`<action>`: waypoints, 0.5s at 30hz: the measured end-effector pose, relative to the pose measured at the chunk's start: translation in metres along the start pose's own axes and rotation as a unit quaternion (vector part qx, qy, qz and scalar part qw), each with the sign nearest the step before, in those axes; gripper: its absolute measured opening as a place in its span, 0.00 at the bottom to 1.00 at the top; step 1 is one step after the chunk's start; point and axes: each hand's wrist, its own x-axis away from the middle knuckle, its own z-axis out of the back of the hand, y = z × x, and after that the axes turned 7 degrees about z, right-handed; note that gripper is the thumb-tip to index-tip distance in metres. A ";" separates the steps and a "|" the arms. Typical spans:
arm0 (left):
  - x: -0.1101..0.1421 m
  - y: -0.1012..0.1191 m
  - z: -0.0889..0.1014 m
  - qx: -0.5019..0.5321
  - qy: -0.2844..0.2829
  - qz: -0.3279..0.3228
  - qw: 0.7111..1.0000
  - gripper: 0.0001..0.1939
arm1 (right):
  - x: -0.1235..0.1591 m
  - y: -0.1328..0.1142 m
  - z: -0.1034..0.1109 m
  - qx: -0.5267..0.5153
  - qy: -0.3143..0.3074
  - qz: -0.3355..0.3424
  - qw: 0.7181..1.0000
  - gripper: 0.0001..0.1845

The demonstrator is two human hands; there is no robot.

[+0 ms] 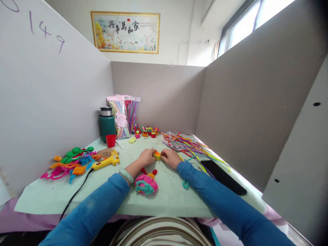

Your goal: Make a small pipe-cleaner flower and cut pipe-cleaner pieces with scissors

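Observation:
My left hand (pixel 148 157) and my right hand (pixel 171 158) meet over the middle of the table, fingers pinched from both sides on a small yellow and orange pipe-cleaner piece (pixel 157 156). Its exact form is too small to make out. Just below my left wrist lies a pink and turquoise fuzzy pipe-cleaner bundle (pixel 146 184), with red balls and an orange bit at its top. A turquoise pipe cleaner (pixel 186 184) with a curled end lies beside my right forearm, partly hidden by the sleeve.
At left, a yellow glue gun (pixel 106 162) with a black cord lies by coloured pipe-cleaner shapes (pixel 74 160). Behind stand a green bottle (pixel 107 124), a red cup (pixel 111 140), packs of pipe cleaners (pixel 120 118) and small potted figures (pixel 153 134). Loose pipe cleaners (pixel 184 145) and a black phone-like slab (pixel 224 177) lie right.

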 end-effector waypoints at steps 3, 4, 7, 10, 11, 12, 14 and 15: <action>0.001 0.001 0.000 0.000 -0.003 -0.006 1.000 0.19 | 0.000 0.000 0.000 -0.012 0.005 0.009 1.000 0.03; 0.001 0.002 0.000 0.002 -0.004 -0.008 1.000 0.20 | 0.001 0.001 -0.001 -0.014 0.006 0.014 1.000 0.03; 0.002 0.002 0.000 0.004 -0.007 -0.013 1.000 0.21 | 0.001 0.002 -0.002 -0.023 0.011 0.027 0.999 0.02; 0.001 0.002 -0.001 -0.010 -0.009 -0.011 1.000 0.19 | 0.002 0.005 -0.003 -0.034 0.010 0.036 0.999 0.02; 0.001 0.002 -0.001 -0.018 -0.009 -0.008 1.000 0.18 | 0.002 0.005 -0.003 -0.035 0.009 0.038 0.999 0.02; 0.000 0.002 -0.002 -0.026 -0.007 -0.006 1.000 0.18 | 0.002 0.006 -0.003 -0.036 0.008 0.038 0.999 0.02; -0.001 0.003 -0.003 -0.040 -0.001 -0.002 0.999 0.17 | 0.002 0.006 -0.003 -0.031 0.005 0.033 0.999 0.02; -0.001 0.003 -0.004 -0.044 0.003 -0.003 0.999 0.17 | 0.002 0.006 -0.003 -0.027 0.004 0.029 0.999 0.03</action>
